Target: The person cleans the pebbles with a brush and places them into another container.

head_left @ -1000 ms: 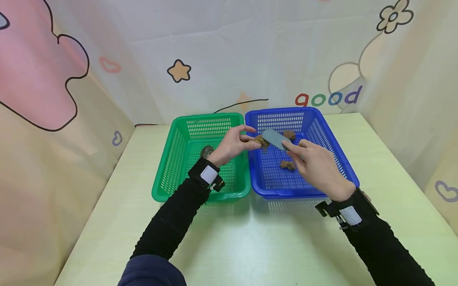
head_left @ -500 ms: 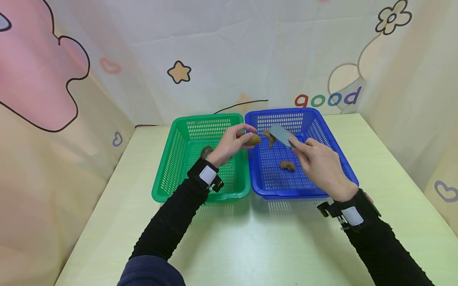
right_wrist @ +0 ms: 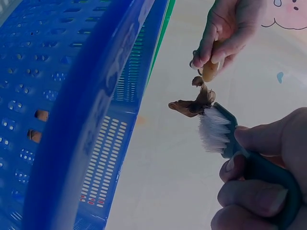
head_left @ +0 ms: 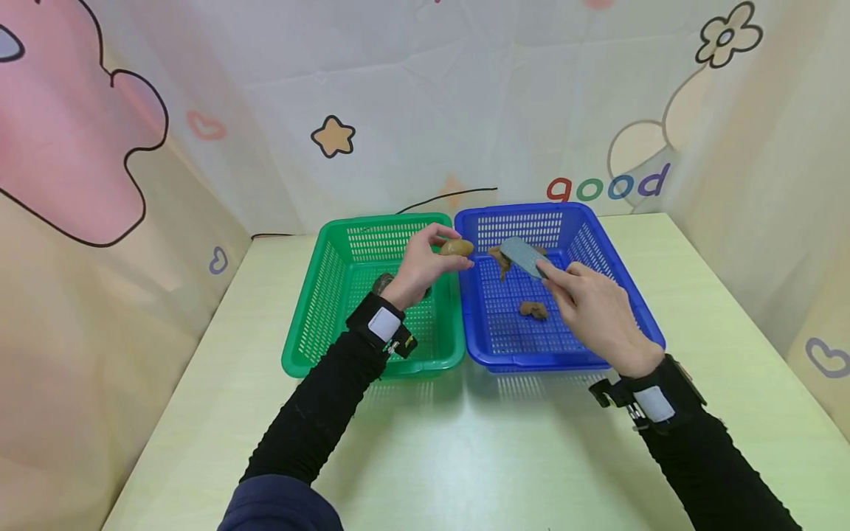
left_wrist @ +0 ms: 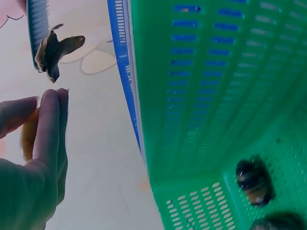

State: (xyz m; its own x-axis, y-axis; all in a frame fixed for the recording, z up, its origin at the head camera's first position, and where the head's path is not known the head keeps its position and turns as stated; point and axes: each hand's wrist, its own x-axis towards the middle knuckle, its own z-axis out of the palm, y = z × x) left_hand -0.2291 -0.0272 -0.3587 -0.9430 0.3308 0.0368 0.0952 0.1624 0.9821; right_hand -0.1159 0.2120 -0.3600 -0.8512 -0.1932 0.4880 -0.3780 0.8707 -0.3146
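Observation:
Over the inner edge of the green basket, my left hand [head_left: 420, 267] pinches a smooth, yellowish-brown pebble [head_left: 457, 247] between thumb and fingers. My right hand [head_left: 600, 313] grips the handle of a teal scrub brush [head_left: 522, 256] above the blue basket. White bristles [right_wrist: 213, 128] show in the right wrist view, with a ragged brown clump like mud or clay [right_wrist: 195, 106] clinging to their end. That clump hangs near the left fingertips, and a gap separates it from them in the left wrist view.
Side by side on the pale table [head_left: 458, 457] stand the green basket [head_left: 289, 352] and the blue basket [head_left: 654, 328]. Brown lumps [head_left: 533, 310] lie in the blue one. Dark, glossy pebbles [left_wrist: 253, 182] rest in the green one. A printed curtain [head_left: 412, 96] hangs behind.
The brown clump has come away from the left hand on the brush, which shifted slightly right. My left hand drew a little left and turned, so the pebble shows more fully.

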